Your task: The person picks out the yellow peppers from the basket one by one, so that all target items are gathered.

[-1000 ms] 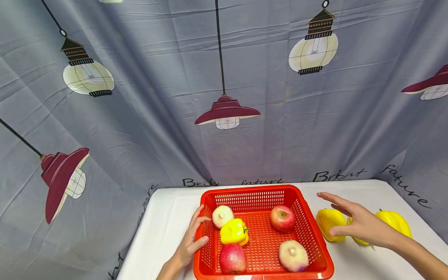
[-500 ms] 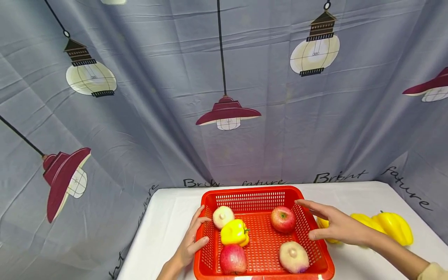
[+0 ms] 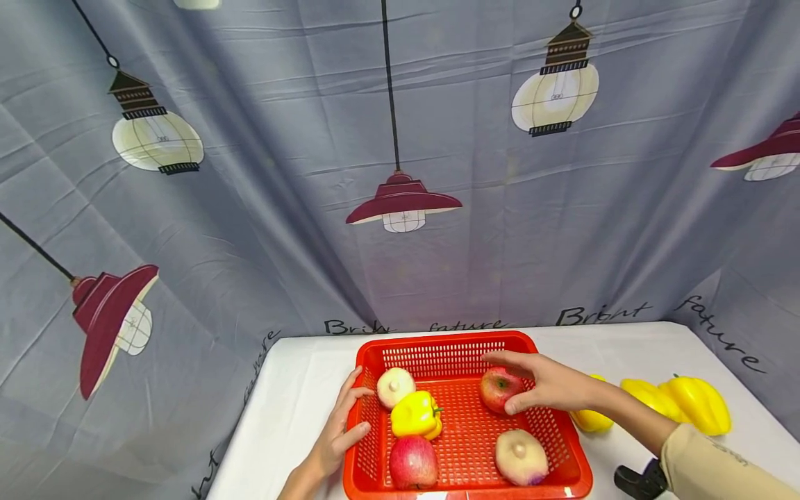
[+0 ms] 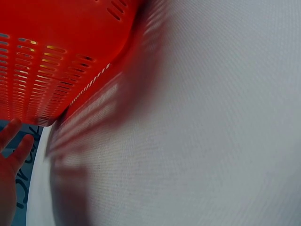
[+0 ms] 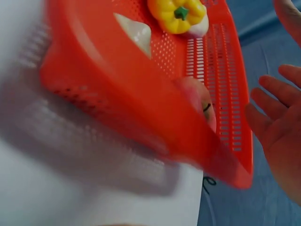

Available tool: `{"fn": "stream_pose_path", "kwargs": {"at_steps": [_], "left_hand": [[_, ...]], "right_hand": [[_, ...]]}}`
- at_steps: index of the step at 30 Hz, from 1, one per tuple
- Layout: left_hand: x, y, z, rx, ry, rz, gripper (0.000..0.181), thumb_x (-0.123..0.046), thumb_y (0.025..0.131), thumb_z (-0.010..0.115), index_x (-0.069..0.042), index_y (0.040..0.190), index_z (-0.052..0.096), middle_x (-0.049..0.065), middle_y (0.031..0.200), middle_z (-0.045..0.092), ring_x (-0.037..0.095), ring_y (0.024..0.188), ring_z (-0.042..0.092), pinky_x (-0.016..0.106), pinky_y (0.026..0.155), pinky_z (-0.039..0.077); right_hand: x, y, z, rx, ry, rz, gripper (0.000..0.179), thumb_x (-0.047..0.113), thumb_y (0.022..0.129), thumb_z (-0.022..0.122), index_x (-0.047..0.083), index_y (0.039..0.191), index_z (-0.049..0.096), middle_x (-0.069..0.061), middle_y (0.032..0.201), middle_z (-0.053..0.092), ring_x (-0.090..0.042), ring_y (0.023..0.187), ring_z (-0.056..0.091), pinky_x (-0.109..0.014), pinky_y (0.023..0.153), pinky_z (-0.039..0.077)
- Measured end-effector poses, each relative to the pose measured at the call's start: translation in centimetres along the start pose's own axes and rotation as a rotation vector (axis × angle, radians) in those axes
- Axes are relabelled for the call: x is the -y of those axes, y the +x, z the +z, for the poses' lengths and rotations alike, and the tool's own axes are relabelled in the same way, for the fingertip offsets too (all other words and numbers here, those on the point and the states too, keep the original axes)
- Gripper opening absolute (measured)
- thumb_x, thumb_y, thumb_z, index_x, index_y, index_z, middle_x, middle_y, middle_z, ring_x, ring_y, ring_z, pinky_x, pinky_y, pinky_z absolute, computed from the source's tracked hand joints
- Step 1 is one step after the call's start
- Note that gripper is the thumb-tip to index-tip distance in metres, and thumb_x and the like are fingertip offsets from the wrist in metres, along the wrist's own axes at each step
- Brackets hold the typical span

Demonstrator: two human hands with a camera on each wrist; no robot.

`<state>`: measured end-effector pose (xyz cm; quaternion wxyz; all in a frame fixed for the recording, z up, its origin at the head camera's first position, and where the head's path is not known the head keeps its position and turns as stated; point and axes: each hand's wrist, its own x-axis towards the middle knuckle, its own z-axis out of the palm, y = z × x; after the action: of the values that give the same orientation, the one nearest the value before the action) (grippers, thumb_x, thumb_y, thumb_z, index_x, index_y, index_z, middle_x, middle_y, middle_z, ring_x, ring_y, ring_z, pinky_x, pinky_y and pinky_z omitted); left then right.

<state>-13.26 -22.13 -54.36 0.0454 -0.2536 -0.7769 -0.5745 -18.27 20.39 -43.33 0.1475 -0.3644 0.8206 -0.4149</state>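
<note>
A red plastic basket (image 3: 462,415) stands on the white table. Inside it lie a red apple (image 3: 496,390) at the back right, a pale turnip-like vegetable (image 3: 521,457) at the front right, a yellow bell pepper (image 3: 414,417) on the left, a second pale one (image 3: 396,387) behind the pepper, and another red apple (image 3: 413,462) in front. My left hand (image 3: 337,432) rests against the basket's left rim, fingers loosely spread. My right hand (image 3: 550,382) hovers over the back-right apple with fingers apart, holding nothing and partly covering the apple. In the right wrist view, its fingers (image 5: 277,94) are spread.
Several yellow bell peppers (image 3: 705,404) lie on the white table (image 3: 625,347) to the right of the basket, partly behind my right forearm. A grey curtain (image 3: 262,208) with printed lamps hangs behind the table. A black device (image 3: 642,479) is strapped at my right wrist.
My right hand has moved left from above the yellow peppers, across the basket's right rim, to over the back-right apple. My left hand and the basket stay where they were.
</note>
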Motion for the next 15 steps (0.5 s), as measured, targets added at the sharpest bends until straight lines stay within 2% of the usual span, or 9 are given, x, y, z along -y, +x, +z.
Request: {"fn": "stream_pose_path", "kwargs": {"at_steps": [2, 7, 13, 15], "left_hand": [[0.1, 0.0, 0.0, 0.000, -0.011, -0.003, 0.044, -0.016, 0.089, 0.053, 0.000, 0.130, 0.052, 0.013, 0.166, 0.010, 0.051, 0.142, 0.022, 0.035, 0.097, 0.049], [0.2, -0.1, -0.1, 0.003, -0.015, 0.013, 0.043, -0.016, 0.089, 0.054, -0.003, 0.131, 0.052, 0.014, 0.166, 0.011, 0.051, 0.142, 0.022, 0.034, 0.098, 0.048], [0.2, -0.1, 0.0, -0.002, -0.039, 0.014, 0.044, -0.015, 0.089, 0.054, -0.001, 0.131, 0.052, 0.014, 0.166, 0.010, 0.050, 0.143, 0.021, 0.035, 0.097, 0.049], [0.2, -0.1, 0.0, -0.001, -0.041, 0.013, 0.044, -0.015, 0.089, 0.054, -0.001, 0.130, 0.052, 0.013, 0.167, 0.010, 0.050, 0.143, 0.021, 0.035, 0.097, 0.049]], "right_hand": [[-0.2, 0.9, 0.4, 0.034, 0.049, -0.004, 0.076, 0.022, 0.087, 0.080, 0.010, 0.152, 0.044, -0.009, 0.149, 0.050, -0.036, 0.136, 0.046, -0.050, 0.106, 0.042], [-0.4, 3.0, 1.4, 0.096, 0.145, 0.018, 0.077, 0.025, 0.087, 0.081, 0.008, 0.152, 0.043, -0.011, 0.152, 0.047, -0.037, 0.141, 0.040, -0.055, 0.109, 0.037], [-0.3, 5.2, 2.4, 0.129, 0.167, -0.002, 0.079, 0.027, 0.085, 0.083, 0.006, 0.151, 0.044, -0.014, 0.151, 0.048, -0.038, 0.140, 0.040, -0.045, 0.105, 0.045], [-0.3, 5.8, 2.8, 0.138, 0.156, -0.009, 0.079, 0.028, 0.084, 0.084, 0.005, 0.149, 0.046, -0.015, 0.150, 0.049, -0.040, 0.139, 0.042, -0.046, 0.105, 0.045]]}}
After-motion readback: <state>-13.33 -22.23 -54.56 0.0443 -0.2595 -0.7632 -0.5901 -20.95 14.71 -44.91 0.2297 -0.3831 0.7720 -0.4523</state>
